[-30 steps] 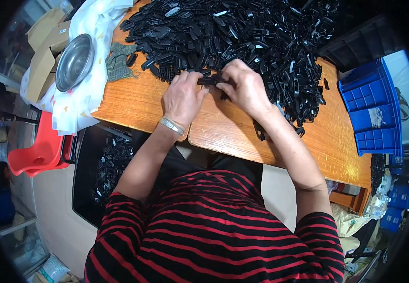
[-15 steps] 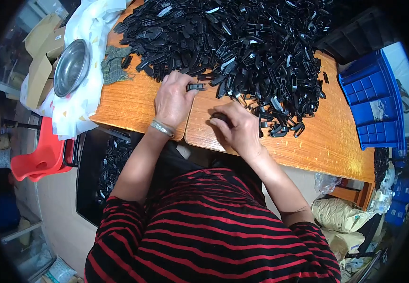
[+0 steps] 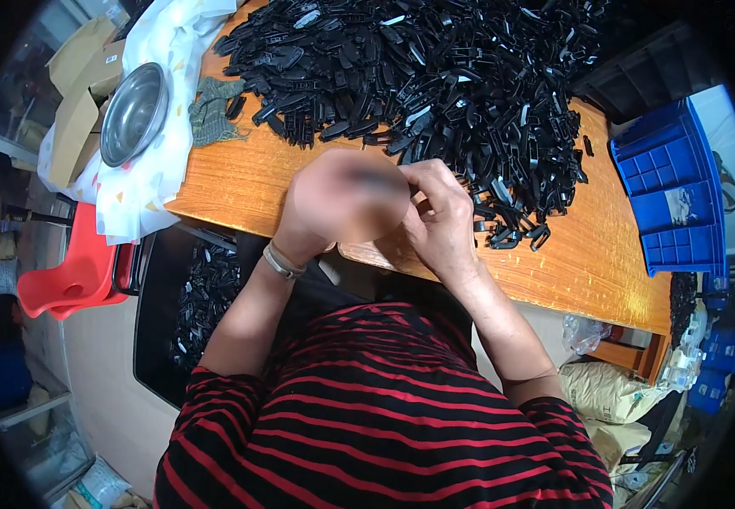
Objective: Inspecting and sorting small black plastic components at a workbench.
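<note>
1. The left hand (image 3: 321, 199) and the right hand (image 3: 444, 214) are close together over the near edge of the surface (image 3: 588, 263). A round blur covers the left one's fingers, so I cannot tell whether it is clamped on anything, or whether the two touch.
2. A dark, blurred shape (image 3: 376, 181) shows at the left hand's fingers, on the side toward the right hand; its outline is too smeared to name.
3. The right hand has its thumb and fingers bent inward toward the blur. What lies between its fingertips, if anything, cannot be told.
4. A pale wristband (image 3: 284, 261) circles the left wrist, and both arms come out of the sleeves of a black-and-red striped top (image 3: 367, 390).
5. Just beyond the hands, a large heap of black plastic clip-like parts (image 3: 401, 81) spreads over the far middle of the surface — its near right fringe comes down just beside the right hand.
6. To the left of the heap lies a grey-green cloth (image 3: 215, 119), with a small dark piece at its right side.
7. Farther left, a metal bowl (image 3: 134, 114) rests on a patterned white plastic sheet (image 3: 121, 208), beside an open cardboard box (image 3: 70, 140).
8. Right of the heap stand a blue plastic crate (image 3: 677, 204) and, farther back, a black crate (image 3: 647, 72).
9. Below the surface: at left, a red chair (image 3: 70, 276) and a black tray (image 3: 153, 343) with more dark parts in it; at near right, a pale sack (image 3: 609, 390).
</note>
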`<state>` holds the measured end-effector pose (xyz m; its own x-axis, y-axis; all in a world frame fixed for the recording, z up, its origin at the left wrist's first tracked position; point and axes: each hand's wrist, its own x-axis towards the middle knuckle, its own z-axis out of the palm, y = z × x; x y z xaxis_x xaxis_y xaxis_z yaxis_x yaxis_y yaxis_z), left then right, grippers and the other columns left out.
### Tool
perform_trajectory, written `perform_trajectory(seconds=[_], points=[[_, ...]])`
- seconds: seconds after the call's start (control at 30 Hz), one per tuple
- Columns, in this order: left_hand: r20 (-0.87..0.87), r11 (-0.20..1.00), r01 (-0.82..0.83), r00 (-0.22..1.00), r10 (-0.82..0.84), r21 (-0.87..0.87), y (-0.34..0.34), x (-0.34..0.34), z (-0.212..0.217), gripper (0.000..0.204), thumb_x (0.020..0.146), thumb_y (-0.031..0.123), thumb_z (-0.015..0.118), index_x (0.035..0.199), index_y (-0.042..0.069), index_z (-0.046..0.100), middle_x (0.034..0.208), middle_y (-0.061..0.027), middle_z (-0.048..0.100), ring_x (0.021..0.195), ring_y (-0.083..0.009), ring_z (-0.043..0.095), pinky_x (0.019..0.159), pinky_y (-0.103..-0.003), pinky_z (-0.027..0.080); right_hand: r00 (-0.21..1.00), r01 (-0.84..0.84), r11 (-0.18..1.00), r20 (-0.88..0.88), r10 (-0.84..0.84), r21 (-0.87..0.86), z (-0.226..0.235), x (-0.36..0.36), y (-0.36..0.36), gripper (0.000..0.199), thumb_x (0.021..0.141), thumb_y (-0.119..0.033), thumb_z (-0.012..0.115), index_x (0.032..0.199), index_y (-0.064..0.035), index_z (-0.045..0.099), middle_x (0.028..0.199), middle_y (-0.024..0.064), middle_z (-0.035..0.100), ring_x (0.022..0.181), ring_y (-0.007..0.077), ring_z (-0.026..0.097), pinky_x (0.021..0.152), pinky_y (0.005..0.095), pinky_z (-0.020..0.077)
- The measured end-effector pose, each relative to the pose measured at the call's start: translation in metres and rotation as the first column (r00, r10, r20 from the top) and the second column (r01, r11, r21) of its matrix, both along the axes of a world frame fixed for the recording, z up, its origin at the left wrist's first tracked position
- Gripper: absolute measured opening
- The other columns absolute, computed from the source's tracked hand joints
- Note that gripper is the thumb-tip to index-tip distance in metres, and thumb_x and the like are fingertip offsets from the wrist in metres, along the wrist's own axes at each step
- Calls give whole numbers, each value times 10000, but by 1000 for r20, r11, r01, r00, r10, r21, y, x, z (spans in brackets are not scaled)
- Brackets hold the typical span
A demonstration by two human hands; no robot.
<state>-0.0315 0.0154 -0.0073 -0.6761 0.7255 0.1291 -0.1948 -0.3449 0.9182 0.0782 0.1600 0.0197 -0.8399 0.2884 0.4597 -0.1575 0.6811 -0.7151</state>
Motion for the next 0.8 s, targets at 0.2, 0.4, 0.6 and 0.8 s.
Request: perform_trajectory(seconds=[0.2,0.4,0.6,0.8], points=[[210,994,-49,977,29,93,3,13,-15,227,934,34,605,1155,-17,590,1024,-51,655,854,-89,600,748,-205,484,1000,-8,984,-18,5,-180,-11,2,-10,205,848,-28,708,1044,10,660,951,82,623,765,124,641,594,223,525],[149,995,-88,986,80,44,5,19,-17,235,944,39,594,1172,-20,609,1033,-41,659,852,-75,593,763,-202,482,1000,15,983,4,-14,-183,-5,3,-10,208,854,-20,695,1055,13,658,943,77,622,761,123,644,587,218,527],[7,993,-119,993,119,9,4,20,-13,306,927,18,616,1225,-48,593,1040,-46,661,899,-74,615,816,-218,506,1000,21,990,-11,-22,-141,-5,2,-9,219,832,-21,711,1046,10,671,913,84,625,742,126,641,571,222,524],[-151,973,-223,966,211,-62,10,34,-13,329,922,12,607,1245,-42,598,1100,-40,602,945,-83,596,828,-208,480,991,106,992,-88,-100,71,-21,2,-15,281,767,-21,744,1039,-9,675,875,129,632,703,223,652,572,297,521]])
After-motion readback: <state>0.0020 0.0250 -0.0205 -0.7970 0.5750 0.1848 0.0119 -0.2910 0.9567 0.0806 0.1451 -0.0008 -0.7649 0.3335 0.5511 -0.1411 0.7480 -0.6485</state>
